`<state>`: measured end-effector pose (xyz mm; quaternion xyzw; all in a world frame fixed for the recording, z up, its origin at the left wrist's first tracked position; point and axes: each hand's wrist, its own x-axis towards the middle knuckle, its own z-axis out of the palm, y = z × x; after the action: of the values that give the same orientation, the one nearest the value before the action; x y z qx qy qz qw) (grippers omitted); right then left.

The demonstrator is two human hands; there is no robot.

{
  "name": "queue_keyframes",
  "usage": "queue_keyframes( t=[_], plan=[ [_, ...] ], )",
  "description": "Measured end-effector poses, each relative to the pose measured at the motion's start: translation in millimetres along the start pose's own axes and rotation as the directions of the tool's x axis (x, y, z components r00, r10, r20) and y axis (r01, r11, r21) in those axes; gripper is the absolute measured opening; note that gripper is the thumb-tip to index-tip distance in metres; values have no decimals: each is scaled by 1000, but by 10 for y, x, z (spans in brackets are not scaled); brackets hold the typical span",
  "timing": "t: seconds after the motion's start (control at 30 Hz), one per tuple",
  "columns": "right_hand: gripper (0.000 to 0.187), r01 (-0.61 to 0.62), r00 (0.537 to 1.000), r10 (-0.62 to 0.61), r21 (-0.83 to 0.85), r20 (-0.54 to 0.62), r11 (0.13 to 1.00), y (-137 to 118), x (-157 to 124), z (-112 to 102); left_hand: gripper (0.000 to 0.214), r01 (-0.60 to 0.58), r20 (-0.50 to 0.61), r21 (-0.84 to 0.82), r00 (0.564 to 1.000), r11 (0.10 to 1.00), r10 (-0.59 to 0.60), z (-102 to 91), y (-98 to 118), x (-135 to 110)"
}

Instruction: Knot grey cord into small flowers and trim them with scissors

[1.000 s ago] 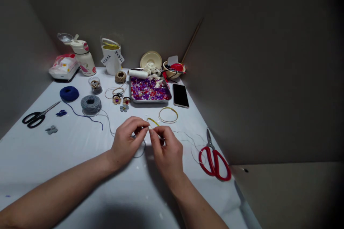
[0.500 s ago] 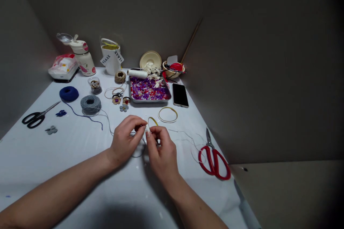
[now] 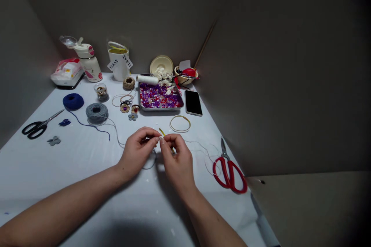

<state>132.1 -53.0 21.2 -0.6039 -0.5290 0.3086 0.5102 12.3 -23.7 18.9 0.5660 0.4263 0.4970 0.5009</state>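
Note:
My left hand (image 3: 139, 148) and my right hand (image 3: 178, 158) meet over the middle of the table, fingertips pinched together. Between them is a thin yellow hoop (image 3: 161, 131), seen nearly edge-on and partly hidden by the fingers. A small white bit (image 3: 161, 137) shows where the fingertips touch; its kind is too small to tell. Grey yarn (image 3: 117, 133) runs from a grey yarn ball (image 3: 97, 113) to beneath my left hand and curves out below it. A second yellow hoop (image 3: 180, 123) lies flat just beyond my right hand.
Red-handled scissors (image 3: 230, 171) lie at the right edge, black-handled scissors (image 3: 40, 126) at the left. Behind my hands stand a bead tray (image 3: 162, 109) and a phone (image 3: 193, 103). Blue yarn (image 3: 73, 101), crocheted flowers (image 3: 133, 117), a bottle (image 3: 90, 67) and a white canister (image 3: 120, 69) are farther back.
The yellow hoop has turned from an open loop to nearly edge-on between my fingers. My hands have shifted slightly to the right, and the right fingers are drawn closer to the left.

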Motion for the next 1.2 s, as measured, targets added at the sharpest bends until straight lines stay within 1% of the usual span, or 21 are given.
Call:
queue_keyframes(
  t=[0.2, 0.37, 0.53, 0.73, 1.0, 1.1, 1.2],
  plan=[
    [13, -2, 1000, 2, 10, 9, 1000, -17, 5, -14, 8, 112, 35, -69, 993, 991, -110, 8, 40, -3],
    [15, 25, 1000, -25, -45, -3, 999, 12, 4, -25, 10, 178, 40, -99, 984, 979, -175, 17, 63, -1],
    [17, 61, 998, -64, -101, -18, 993, 60, 2, -25, 10, 217, 51, -122, 976, 969, -212, 24, 99, 12],
    [16, 99, 994, -105, -144, -38, 985, 78, -7, -26, 12, 245, 77, -136, 969, 960, -237, 11, 89, 30],
    [14, 108, 992, -119, -177, -50, 978, 90, 0, -49, 14, 317, 122, -173, 946, 933, -299, 18, 120, 40],
    [14, 120, 991, -128, -181, -31, 976, 89, -6, -55, 14, 376, 132, -235, 926, 896, -354, 21, 126, 47],
    [14, 136, 991, -132, -160, 34, 978, 82, -15, -63, 17, 410, 133, -279, 912, 868, -388, 14, 113, 56]
  ],
)
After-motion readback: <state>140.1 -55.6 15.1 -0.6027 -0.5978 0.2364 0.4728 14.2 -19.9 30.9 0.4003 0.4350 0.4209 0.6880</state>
